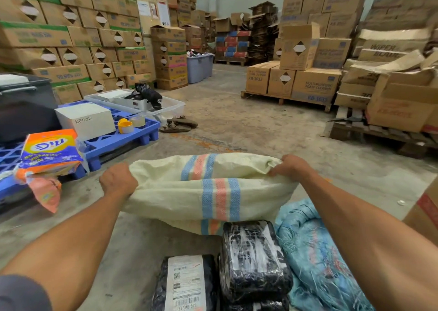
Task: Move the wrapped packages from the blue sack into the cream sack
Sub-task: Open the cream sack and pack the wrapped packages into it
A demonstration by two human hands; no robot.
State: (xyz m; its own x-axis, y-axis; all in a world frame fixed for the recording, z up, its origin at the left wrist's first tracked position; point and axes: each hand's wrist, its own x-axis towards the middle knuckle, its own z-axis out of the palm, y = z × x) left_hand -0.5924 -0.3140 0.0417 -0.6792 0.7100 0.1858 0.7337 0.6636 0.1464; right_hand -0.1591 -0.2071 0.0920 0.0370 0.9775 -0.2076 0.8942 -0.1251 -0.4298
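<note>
Gripping cream sack (187,199) between left hand (117,180) and right hand (291,166), both clamped on its mouth, black wrapped packages (253,261) nearer the body

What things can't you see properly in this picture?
- Inside the cream sack, head view: its own cloth hides it, gripped by the left hand and right hand.
- The label package: bottom edge cuts it off; print too small.
- Inside the blue sack: folds and the right arm cover it.
</note>
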